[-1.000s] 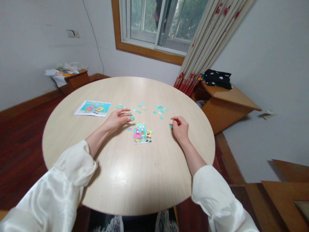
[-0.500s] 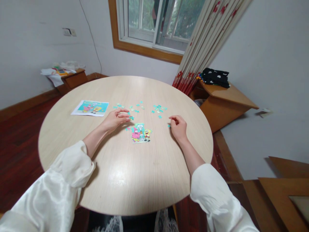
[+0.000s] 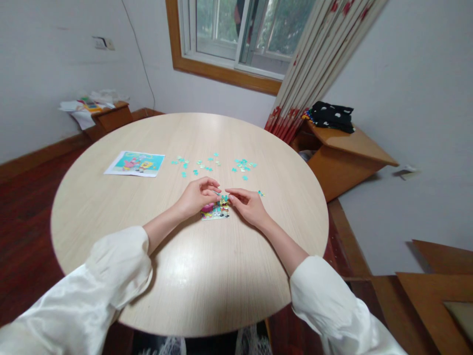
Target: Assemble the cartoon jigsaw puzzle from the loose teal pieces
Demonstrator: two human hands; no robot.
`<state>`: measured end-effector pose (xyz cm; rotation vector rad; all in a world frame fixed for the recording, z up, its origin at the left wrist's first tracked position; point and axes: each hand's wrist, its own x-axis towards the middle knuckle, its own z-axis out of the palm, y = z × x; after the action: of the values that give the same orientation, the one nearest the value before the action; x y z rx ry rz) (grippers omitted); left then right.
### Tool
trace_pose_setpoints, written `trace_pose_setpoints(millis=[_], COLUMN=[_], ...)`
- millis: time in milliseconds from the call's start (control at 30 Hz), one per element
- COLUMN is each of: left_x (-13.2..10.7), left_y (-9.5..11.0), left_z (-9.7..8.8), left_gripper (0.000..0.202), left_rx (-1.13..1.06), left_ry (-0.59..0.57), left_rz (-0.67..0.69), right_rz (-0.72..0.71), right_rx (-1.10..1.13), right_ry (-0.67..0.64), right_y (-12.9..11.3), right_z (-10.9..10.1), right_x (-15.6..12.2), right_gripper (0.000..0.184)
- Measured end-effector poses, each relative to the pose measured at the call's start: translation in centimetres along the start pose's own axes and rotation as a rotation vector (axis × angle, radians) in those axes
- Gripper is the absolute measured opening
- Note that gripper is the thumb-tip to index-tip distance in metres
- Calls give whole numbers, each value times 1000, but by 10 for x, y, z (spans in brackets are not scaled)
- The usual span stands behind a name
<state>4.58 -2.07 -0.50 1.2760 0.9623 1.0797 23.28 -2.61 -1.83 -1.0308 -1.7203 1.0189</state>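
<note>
Over the partly joined cartoon jigsaw puzzle (image 3: 215, 216), my two hands have come together. My left hand (image 3: 197, 198) is closed, its fingertips pinching a small teal puzzle piece (image 3: 224, 198) at the puzzle's upper right. From the other side, my right hand (image 3: 248, 203) has its thumb and forefinger closed at the same piece. Both hands cover the upper part of the puzzle; its lower edge with pink and yellow figures shows below. A single loose piece (image 3: 261, 193) lies beyond my right hand.
Loose teal pieces lie in a left group (image 3: 200, 164) and a right group (image 3: 243, 165) farther back on the round table (image 3: 185, 291). A printed reference picture (image 3: 135, 163) rests at the left. Beyond the table stands a wooden cabinet (image 3: 347, 160) with dark cloth on top.
My left hand has moved right and nearer from the loose pieces to the puzzle. My right hand has moved left from beside a loose piece, which stays on the table.
</note>
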Motion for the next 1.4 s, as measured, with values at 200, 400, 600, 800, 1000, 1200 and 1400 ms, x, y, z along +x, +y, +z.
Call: trace_pose_setpoints(millis=[200,400,600,800,1000,1200,1400], left_x=[0,2,1,-7,-10,-12,-12], left_y=[1,1,3,7,10,11,11], left_z=[0,-4,-11,-10,-11,-11,-11], left_gripper=[35,26,8,11,32,47,49], left_rx=[-4,74,336,700,781,814,876], left_ry=[-13,59,133,-79,-340,-447,-474], left_rz=[-6,50,196,348,424,419,404], right_rz=[36,39,43,53,90,90,62], right_rx=[89,0,-81,-77,-40,-71,-180], right_ry=[-24,44,67,-5,-64,-105,-120], right_y=[-3,1,7,1,1,0,-2], right_z=[-1,-9,-15,-20,-24,-25,-28], right_x=[2,5,6,3,2,1,-2], right_gripper=[22,24,21,19,19,21,18])
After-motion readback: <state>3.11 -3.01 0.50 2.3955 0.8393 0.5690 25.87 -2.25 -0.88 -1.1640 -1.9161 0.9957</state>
